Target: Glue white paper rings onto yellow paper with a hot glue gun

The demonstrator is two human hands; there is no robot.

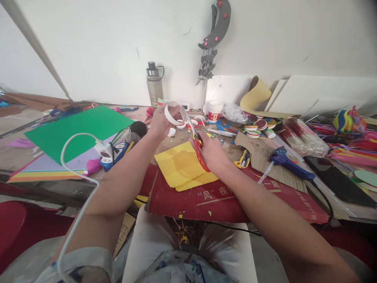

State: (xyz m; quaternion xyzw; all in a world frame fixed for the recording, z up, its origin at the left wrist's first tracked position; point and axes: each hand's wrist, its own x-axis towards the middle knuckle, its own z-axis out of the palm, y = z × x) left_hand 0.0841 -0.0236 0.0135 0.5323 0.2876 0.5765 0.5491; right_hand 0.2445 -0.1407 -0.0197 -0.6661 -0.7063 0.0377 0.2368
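Note:
My left hand [160, 123] grips a white paper ring [168, 116], its fingers partly hidden behind the band. In my right hand [214, 153] is a pair of red-handled scissors [198, 156]. The blades point up and to the left, reaching the right side of the ring; whether they bite into it I cannot tell. Below both hands lie several yellow paper sheets [179, 167], overlapping on a red printed cardboard [226, 204]. Behind the ring, white and red cup pieces [191, 124] are scattered among paper scraps.
A blue glue gun [281, 159], a yellow cutter [244, 159] and a black phone [338, 181] lie on the right. Green paper [78, 129] and a white cable [79, 208] are on the left. A bottle [154, 88] and a paper cup [215, 110] stand near the wall.

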